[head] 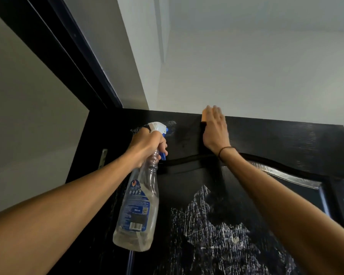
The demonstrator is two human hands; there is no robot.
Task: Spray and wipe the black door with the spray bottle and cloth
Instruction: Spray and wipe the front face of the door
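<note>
The black door (276, 139) fills the lower right, its top edge running across mid-frame. My left hand (147, 143) grips the neck of a clear spray bottle (139, 205) with a white and blue trigger head, nozzle facing the door's upper left part. My right hand (214, 132) lies flat with straight fingers near the door's top edge, pressing an orange cloth (204, 117) against the wood. Only a small corner of the cloth shows beside the hand. Wet streaks glisten on the raised panel below.
The black door frame (54, 62) slants up to the left, with a metal hinge plate (103, 158) on the door's left edge. White wall and ceiling (246, 56) lie above the door top. A curved moulding (266, 161) crosses the door under my right wrist.
</note>
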